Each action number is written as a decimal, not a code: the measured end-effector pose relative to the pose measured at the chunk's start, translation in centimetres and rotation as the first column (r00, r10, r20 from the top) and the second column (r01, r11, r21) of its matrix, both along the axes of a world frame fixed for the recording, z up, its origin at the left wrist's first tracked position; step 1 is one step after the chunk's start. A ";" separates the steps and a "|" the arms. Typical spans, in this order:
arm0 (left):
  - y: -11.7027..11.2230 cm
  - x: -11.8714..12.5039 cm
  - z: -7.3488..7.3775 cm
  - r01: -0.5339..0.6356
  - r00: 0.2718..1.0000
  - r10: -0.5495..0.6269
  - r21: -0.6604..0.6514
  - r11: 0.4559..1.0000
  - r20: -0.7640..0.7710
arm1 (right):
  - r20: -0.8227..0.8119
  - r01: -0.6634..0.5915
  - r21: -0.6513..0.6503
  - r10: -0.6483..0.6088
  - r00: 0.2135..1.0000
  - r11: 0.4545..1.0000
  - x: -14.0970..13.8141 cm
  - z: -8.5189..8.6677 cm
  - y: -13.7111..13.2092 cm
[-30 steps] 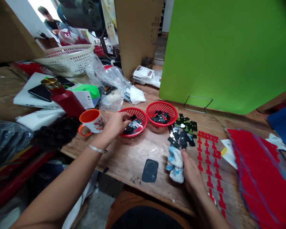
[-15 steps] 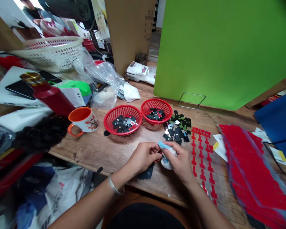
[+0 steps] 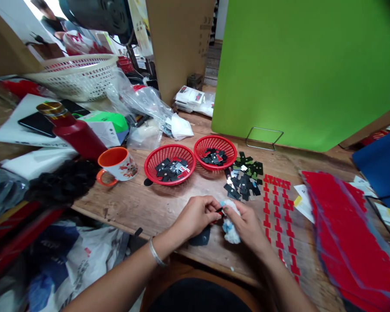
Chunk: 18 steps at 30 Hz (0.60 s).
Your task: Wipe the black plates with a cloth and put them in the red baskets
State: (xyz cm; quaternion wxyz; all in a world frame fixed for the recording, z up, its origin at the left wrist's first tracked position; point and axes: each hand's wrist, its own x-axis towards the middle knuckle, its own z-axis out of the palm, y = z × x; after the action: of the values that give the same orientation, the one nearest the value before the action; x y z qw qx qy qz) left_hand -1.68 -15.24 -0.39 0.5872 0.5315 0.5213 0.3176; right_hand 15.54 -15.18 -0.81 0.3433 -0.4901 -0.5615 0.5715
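My left hand [image 3: 199, 215] is closed, pinching a small black and red flat piece [image 3: 219, 211] between thumb and fingers. My right hand [image 3: 248, 225] is closed around a white and light-blue cloth [image 3: 230, 225], its fingertips against the piece. Under my left hand a dark flat pad [image 3: 201, 238] lies at the table's front edge, partly covered. Just beyond my hands is a loose pile of black and silvery flat pieces [image 3: 243, 182]. To the right, red T-shaped pieces [image 3: 276, 208] lie in rows.
Two red baskets with dark pieces, the left basket [image 3: 148, 167] and the right basket [image 3: 234, 158], stand behind my hands. An orange-and-white mug [image 3: 127, 169] and a red bottle [image 3: 79, 136] are at left. Red sheets [image 3: 347, 229] lie far right, before a green board [image 3: 299, 73].
The cloth in my right hand has shifted and bunched differently, hanging lower, and a dark edge of the piece shows more between my hands. The whole view has shifted slightly.
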 end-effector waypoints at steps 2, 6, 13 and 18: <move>0.8 -0.8 0.8 0.076 0.991 -0.069 0.058 0.995 -0.115 | 0.094 0.047 0.062 -0.052 0.994 0.997 0.2 -0.2 -0.1; 3.9 -2.7 4.8 0.081 0.936 0.028 0.295 0.952 -0.350 | -0.030 0.188 -0.142 -0.194 0.981 0.972 0.4 -0.3 0.1; 11.1 -6.7 9.9 0.091 0.778 0.345 0.638 0.764 -0.525 | -0.158 0.200 -0.248 -0.243 0.957 0.948 -0.2 -0.3 -0.4; 13.5 -10.7 6.7 0.268 0.394 0.265 0.385 0.883 -0.880 | -0.165 0.146 -0.256 -0.192 0.967 0.956 -0.3 -0.6 -0.9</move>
State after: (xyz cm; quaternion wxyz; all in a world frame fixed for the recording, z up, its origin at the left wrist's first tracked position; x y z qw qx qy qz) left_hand -12.39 -1.74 6.35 0.0540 0.7421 0.6625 0.0865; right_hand 15.25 -16.04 -1.37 0.3804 -0.5184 -0.4087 0.6478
